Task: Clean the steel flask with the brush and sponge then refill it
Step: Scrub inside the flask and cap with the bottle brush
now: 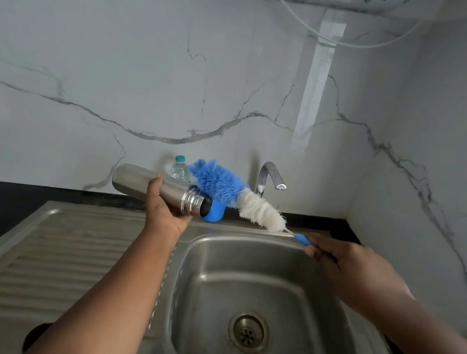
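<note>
My left hand (162, 212) grips the steel flask (136, 183) around its body and holds it on its side above the sink's back edge, its open threaded mouth pointing right. My right hand (343, 259) pinches the blue handle of the bottle brush (241, 197). Its blue and white bristles hang in the air just right of and above the flask's mouth, outside the flask. No sponge is visible.
Below lies a steel sink (322, 352) with a drain (247, 331) and a ribbed drainboard (52, 257) on the left. A tap (271, 177) stands at the back. A plastic water bottle (180, 168) and a blue cap-like object (214, 213) sit behind the flask by the marble wall.
</note>
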`<state>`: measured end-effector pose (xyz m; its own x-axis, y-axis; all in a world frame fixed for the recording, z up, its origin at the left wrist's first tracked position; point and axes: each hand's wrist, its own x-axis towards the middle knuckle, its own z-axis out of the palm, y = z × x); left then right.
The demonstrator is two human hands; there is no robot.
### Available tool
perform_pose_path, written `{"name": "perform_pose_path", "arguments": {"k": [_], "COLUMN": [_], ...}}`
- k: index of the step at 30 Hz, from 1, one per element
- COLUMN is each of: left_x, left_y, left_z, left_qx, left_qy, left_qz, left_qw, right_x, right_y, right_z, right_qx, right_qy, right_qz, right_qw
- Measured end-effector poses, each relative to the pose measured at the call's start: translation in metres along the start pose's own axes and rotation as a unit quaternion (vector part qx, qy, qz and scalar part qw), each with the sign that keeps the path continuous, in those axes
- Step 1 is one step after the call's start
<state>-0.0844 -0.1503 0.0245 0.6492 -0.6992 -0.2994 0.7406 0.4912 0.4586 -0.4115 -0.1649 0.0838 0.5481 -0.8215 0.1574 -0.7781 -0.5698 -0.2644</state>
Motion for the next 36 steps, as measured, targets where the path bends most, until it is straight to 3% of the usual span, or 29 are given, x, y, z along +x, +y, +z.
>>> {"name": "perform_pose_path", "arguments": {"k": [11,17,26,31,36], "left_x": [-0.002,-0.005,-0.007,-0.005,-0.001], "left_y": [-0.001,-0.006,-0.013,-0.013,-0.018], "left_z": [0.0,0.003,0.001,0.0,0.004], "left_qx": [0.001,0.04,0.015,0.002,0.001], "left_qy": [-0.02,0.043,0.042,-0.006,0.019], "left_qz": [0.011,0.037,0.025,0.001,0.022], "left_qw": [1.0,0.998,0.999,1.0,1.0], "right_x": [-0.007,-0.005,-0.003,-0.002,-0.01], "right_y": [0.007,0.013,0.02,0.033,0.036], "right_z": [0.006,0.006,0.002,0.003,0.009], "right_qx": [0.013,0.031,0.021,0.011,0.029], "right_qy": [-0.016,-0.019,-0.033,-0.027,-0.023], "right_qz": [-0.006,-0.005,-0.012,0.015,0.009], "right_qw": [1.0,0.999,0.999,0.999,0.999]}}
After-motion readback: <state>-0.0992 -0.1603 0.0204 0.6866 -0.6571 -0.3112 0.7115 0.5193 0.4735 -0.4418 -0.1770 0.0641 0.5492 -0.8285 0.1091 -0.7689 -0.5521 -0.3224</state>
